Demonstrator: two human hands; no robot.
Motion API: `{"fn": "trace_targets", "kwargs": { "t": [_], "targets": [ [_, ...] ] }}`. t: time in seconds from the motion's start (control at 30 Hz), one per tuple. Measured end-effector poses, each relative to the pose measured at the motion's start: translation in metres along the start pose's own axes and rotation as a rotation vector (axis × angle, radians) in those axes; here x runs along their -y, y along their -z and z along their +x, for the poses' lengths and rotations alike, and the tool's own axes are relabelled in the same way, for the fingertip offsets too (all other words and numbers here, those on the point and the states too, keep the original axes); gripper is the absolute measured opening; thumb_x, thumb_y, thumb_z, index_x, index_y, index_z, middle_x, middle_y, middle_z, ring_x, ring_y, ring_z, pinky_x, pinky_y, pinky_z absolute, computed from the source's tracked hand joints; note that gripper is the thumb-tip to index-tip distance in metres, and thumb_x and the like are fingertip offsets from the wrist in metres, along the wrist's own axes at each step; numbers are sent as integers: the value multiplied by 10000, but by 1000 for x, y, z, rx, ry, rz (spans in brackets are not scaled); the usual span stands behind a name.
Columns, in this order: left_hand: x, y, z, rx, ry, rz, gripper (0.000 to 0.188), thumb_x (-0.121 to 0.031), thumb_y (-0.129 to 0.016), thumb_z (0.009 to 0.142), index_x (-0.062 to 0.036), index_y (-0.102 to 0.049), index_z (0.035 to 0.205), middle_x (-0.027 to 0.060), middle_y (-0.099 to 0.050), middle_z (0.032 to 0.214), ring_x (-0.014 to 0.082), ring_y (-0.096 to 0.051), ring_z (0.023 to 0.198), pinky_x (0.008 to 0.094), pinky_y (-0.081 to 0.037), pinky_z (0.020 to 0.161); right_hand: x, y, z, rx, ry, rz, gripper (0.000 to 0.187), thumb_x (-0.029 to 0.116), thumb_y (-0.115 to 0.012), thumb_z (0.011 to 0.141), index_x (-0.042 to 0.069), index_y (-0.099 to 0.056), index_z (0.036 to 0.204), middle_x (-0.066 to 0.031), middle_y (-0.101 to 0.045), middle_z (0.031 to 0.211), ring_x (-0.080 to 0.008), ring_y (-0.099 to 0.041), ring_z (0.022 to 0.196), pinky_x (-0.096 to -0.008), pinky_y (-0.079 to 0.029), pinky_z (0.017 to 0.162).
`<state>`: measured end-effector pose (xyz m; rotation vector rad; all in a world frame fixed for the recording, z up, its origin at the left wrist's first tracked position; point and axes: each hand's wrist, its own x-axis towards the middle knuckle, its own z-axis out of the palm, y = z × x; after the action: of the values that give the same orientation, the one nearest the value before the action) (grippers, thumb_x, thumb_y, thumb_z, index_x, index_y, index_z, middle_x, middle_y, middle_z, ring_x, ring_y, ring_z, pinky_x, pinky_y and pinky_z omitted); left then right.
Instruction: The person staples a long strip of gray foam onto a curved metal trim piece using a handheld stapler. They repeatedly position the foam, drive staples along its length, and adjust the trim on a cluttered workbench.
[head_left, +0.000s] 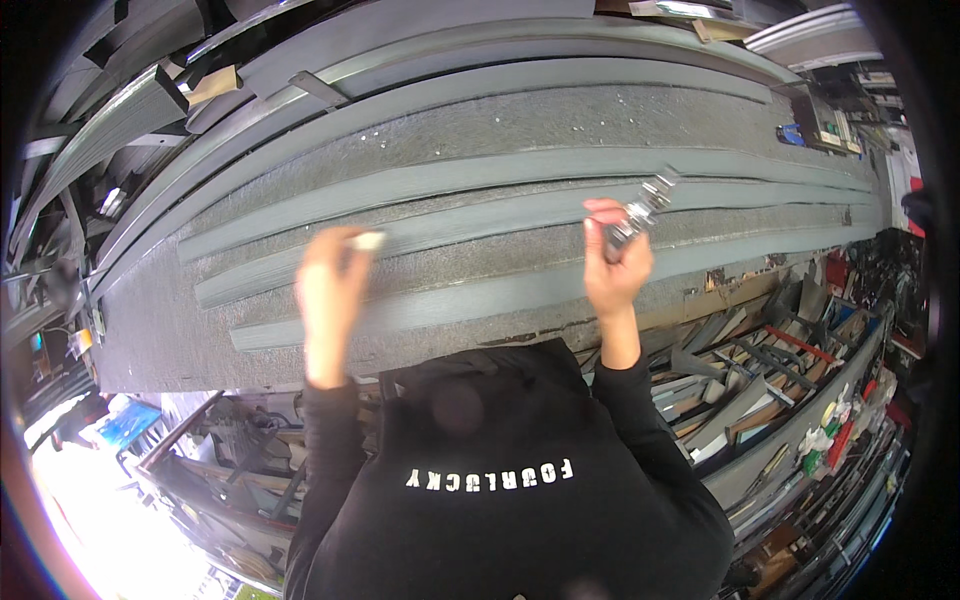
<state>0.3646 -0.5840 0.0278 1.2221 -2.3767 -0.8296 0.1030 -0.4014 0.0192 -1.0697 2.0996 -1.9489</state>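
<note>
A loose, plain black top [480, 410] is worn, marked across the front by a single row of white block letters [490, 476], seen upside down. The arms are covered by long black sleeves [655, 425], lightly creased and ended short of the wrists, so that the left hand [330, 280] and right hand [615, 280] are left bare.

Workshop; long grey strips [480, 172] across speckled workbench [150, 335]; offcuts [745, 400] heaped alongside; long profiles [125, 112] piled beyond.
</note>
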Motion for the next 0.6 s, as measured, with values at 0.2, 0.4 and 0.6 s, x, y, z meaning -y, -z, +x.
{"fn": "trace_targets", "kwargs": {
  "t": [0.2, 0.4, 0.6],
  "targets": [
    [-71, -116, 26, 106, -556, 48, 577, -282, -736, 758, -94, -534, 1265, 106, -521, 1206, 317, -508, 1119, 425, -420, 948, 45, 54, -25, 145, -506, 616, 266, 228, -574, 942, -20, -633, 865, -94, -632, 662, -98, -504, 444, -219, -301, 368],
    [-110, -166, 34, 142, -750, -32, 488, -206, -707, 789, -76, -547, 1231, 110, -539, 1193, 305, -539, 1100, 402, -451, 927, 49, 70, -89, -131, -554, 152, 298, 256, -608, 932, -21, -682, 847, -62, -631, 641, -53, -457, 429, -207, -284, 389],
    [-135, -201, 51, 84, -793, 21, 507, -154, -709, 749, -88, -554, 1228, 94, -574, 1171, 274, -589, 1046, 375, -493, 867, 31, 111, -51, -35, -736, 183, 258, 214, -601, 930, -28, -678, 885, -7, -498, 493, -38, -365, 381, -201, -215, 371]
  ]
}}
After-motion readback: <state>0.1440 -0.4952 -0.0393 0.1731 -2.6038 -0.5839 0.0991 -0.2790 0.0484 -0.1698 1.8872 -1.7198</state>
